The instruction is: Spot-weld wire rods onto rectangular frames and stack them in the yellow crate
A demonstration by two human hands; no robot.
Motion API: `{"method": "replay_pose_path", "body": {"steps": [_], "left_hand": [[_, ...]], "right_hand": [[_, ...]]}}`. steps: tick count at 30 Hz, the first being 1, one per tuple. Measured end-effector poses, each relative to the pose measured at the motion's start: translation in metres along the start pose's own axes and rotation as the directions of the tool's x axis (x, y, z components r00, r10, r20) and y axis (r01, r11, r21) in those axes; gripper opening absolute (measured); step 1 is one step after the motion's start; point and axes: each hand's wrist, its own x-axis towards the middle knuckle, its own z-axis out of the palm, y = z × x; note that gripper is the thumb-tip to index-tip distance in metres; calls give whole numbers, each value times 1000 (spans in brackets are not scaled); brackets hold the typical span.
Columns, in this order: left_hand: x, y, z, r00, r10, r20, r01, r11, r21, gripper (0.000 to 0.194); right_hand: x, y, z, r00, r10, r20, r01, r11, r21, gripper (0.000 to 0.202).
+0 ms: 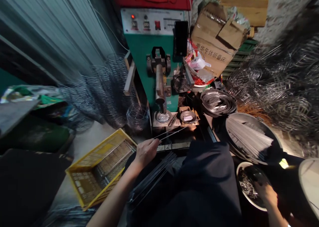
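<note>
My left hand (146,151) is closed on a thin metal strip (174,132) that points away to the right, below the front of the machine. A bundle of dark metal strips (159,170) lies across my lap, just under that hand. My right hand (267,192) reaches into a white-rimmed bowl (239,174) at the lower right. Small shiny metal pieces (249,187) fill part of this bowl, beside my fingers. Shadow hides the fingertips, so their grip cannot be made out.
Ahead stands a green machine (136,54) with a small dish of metal bits (163,116) at its base. On the left is a yellow crate (82,187), with wire coils (99,87) behind it. A wide pan of flat strips (249,137) stands to the right.
</note>
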Motion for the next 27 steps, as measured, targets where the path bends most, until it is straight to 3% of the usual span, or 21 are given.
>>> {"method": "replay_pose_path", "body": {"steps": [3,6,10,17,21,27], "left_hand": [[-5,0,-2,1000,11,-17,-11,1000,6,31],[-8,1,-5,999,34,-35,-34,999,16,31],[-12,1,-5,998,45,-45,-44,999,13,32],[-15,0,-1,1000,26,-18,-25,999,33,32],[-11,1,3,999,-2,37,1,999,40,31],[-8,5,13,995,-49,86,51,998,-25,31]], "right_hand": [[-1,-19,-19,998,51,-21,-50,997,52,47],[5,-40,-37,997,31,-78,-23,995,95,56],[16,-59,-45,997,49,-58,-44,995,87,59],[1,-34,-16,995,51,80,-45,996,-78,50],[-2,-25,-24,994,11,105,3,990,-139,48],[2,-31,-39,978,-73,195,114,972,-207,50]]}}
